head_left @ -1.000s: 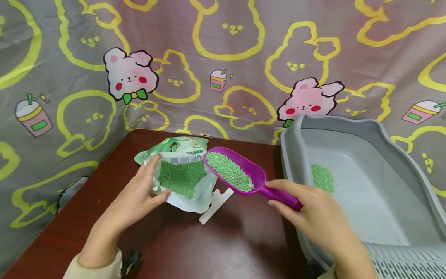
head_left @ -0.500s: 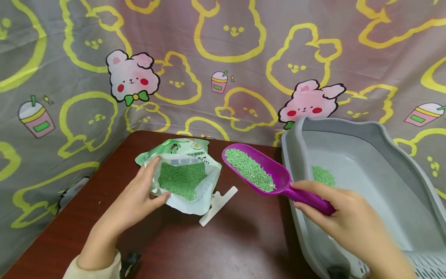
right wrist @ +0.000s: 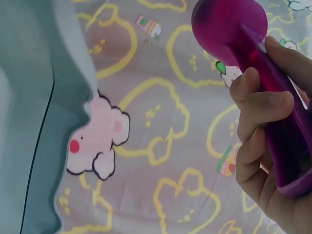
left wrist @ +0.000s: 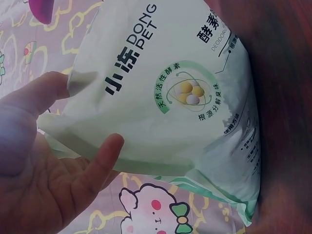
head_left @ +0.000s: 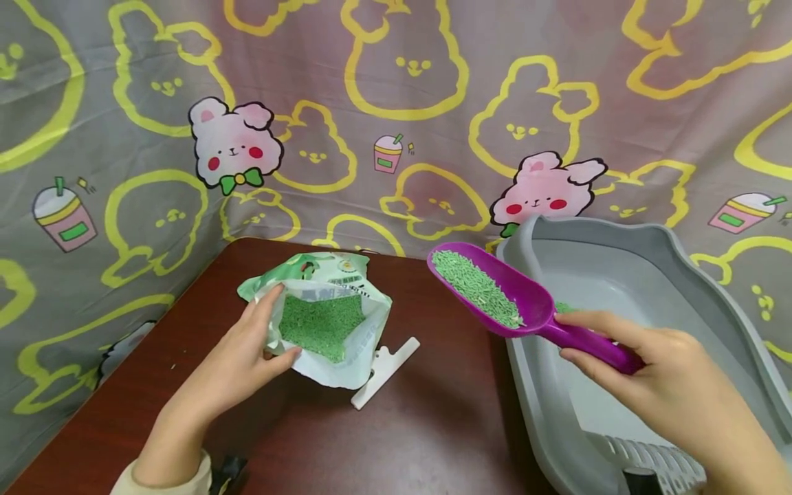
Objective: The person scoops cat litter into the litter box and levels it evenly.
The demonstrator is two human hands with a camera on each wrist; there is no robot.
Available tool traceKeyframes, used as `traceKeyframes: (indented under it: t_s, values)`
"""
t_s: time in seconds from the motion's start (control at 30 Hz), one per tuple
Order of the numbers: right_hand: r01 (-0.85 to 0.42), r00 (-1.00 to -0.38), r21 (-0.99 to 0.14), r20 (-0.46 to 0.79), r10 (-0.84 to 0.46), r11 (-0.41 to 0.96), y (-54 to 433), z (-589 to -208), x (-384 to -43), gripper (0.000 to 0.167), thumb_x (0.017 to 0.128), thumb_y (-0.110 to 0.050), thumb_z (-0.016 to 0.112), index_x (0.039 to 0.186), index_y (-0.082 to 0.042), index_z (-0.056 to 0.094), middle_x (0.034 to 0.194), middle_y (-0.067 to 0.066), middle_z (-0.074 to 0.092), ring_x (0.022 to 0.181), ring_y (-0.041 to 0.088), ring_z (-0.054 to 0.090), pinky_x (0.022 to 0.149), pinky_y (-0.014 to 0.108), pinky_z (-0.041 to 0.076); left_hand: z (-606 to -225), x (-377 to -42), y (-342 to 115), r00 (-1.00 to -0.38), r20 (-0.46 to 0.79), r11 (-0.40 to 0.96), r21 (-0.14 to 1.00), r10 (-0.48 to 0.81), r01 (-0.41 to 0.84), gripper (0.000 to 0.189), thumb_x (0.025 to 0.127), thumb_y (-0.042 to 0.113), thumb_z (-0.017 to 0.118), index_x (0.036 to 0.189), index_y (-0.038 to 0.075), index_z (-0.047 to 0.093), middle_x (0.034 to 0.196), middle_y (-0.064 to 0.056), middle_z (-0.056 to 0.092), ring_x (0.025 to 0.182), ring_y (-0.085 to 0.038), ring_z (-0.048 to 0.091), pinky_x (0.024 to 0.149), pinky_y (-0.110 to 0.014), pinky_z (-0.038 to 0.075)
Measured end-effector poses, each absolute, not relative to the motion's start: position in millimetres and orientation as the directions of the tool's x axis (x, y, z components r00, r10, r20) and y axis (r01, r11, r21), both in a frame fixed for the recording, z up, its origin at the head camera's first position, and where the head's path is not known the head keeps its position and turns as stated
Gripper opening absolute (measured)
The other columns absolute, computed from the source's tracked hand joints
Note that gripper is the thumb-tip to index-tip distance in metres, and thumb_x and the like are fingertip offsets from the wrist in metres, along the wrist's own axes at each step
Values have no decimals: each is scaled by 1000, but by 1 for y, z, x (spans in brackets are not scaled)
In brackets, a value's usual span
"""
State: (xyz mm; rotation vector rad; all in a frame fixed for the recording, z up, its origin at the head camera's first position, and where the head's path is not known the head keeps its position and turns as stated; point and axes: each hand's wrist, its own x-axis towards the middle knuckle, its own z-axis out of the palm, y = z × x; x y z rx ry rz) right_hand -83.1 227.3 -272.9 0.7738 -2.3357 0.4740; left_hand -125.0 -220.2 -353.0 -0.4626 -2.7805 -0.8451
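My right hand [head_left: 668, 371] grips the handle of a purple scoop [head_left: 538, 302]. In the right wrist view its fingers [right wrist: 265, 107] are wrapped around that handle. Green pellets [head_left: 476, 289] fill much of the scoop, which hangs over the left rim of a grey litter box [head_left: 526, 392]. My left hand [head_left: 229, 364] holds the near-left edge of an opened white and green litter bag [head_left: 337, 377], thumb at the mouth. More green pellets [head_left: 322, 326] show inside the bag. The left wrist view shows the bag's printed side, with the hand [left wrist: 53, 180] at its top edge.
A white clip [head_left: 386, 371] lies on the dark red table [head_left: 371, 454], right beside the bag. Some green pellets [head_left: 563, 307] lie in the litter box, partly hidden behind the scoop. A patterned cloth [head_left: 346, 82] hangs behind the table.
My right hand has carried the loaded scoop rightward, from the bag's right edge to the litter box's left rim. The left hand stays on the bag.
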Motion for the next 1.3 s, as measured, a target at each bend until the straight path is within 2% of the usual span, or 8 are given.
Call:
traceKeyframes:
  t_s: [0.2,0.33,0.47,0.6,0.67,0.77,0.9,1.3]
  values:
    - [-603,-652,-155,662,-370,783,246,-275,-86,55,60,-6,91,107,-27,74,77,-20,64,57,-13,40,54,7,34,-354,-126,-220,-927,286,787,501,242,360,91,87,17,74,156,1,18,155,-26,31,135,-42,42,101,-62,42]
    - [-586,-658,-162,667,-350,794,260,-277,-88,53,60,-6,91,106,-25,75,69,-24,58,53,-12,36,51,8,31,-355,-126,-219,-929,282,788,502,240,356,91,87,18,74,156,1,18,155,-26,31,127,-39,49,97,-58,46]
    - [-594,-630,-151,699,-339,790,277,-278,-94,35,72,-32,88,103,-19,76,58,-24,46,50,-13,30,47,9,26,-357,-124,-219,-930,285,787,507,232,351,90,88,19,74,156,2,17,155,-25,31,125,-39,51,96,-57,46]
    - [-609,-606,-160,725,-326,777,292,-280,-100,42,81,-50,76,99,-12,76,54,-21,37,49,-12,25,45,10,21,-358,-123,-219,-928,292,785,509,230,354,90,88,19,74,156,2,17,154,-25,32,126,-39,49,96,-58,46]
    - [-601,-613,-168,725,-315,781,299,-282,-101,38,83,-45,77,99,-11,75,56,-20,38,47,-12,26,44,11,21,-358,-122,-219,-927,296,786,506,230,357,90,87,18,74,156,2,18,154,-25,32,128,-39,48,96,-57,46]
    - [-576,-646,-209,708,-285,790,309,-286,-103,26,80,-19,83,102,-9,74,60,-25,45,43,-10,28,41,12,22,-357,-123,-219,-925,302,790,497,231,360,90,87,18,74,156,2,19,153,-25,33,125,-39,50,94,-56,48]
    - [-543,-697,-278,676,-240,793,320,-292,-105,37,71,7,83,105,-6,72,62,-27,50,37,-6,30,38,15,23,-356,-126,-217,-926,295,789,498,237,361,90,87,18,74,156,1,18,154,-26,32,133,-41,44,100,-60,44]
    - [-524,-750,-386,632,-196,759,340,-306,-117,39,76,13,76,108,-9,71,56,-20,49,33,-2,31,35,16,23,-356,-125,-219,-931,285,794,498,230,348,90,88,19,74,157,3,17,155,-24,32,129,-39,48,95,-57,47]
